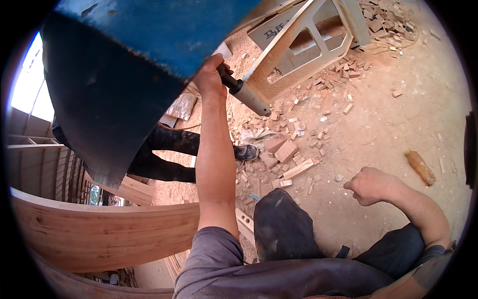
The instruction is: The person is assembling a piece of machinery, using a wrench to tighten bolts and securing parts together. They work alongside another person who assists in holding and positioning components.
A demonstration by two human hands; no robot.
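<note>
We are looking past a large blue panel [164,35] and a pale frame with cut-out openings [264,70], both standing over a dusty floor [388,129]; the left arm [216,164] is reaching almost straight forward between them, and we are seeing the left hand [210,77] wrapping tightly around a black handle [228,79], which is running into a grey cylinder [252,101] slanting down to the right, beside the frame; the right hand [369,187] is hanging well apart from it, elbow bending outward, fingers curling inward, though we are not managing to tell whether it is holding anything; small wood offcuts [286,149] are lying below
</note>
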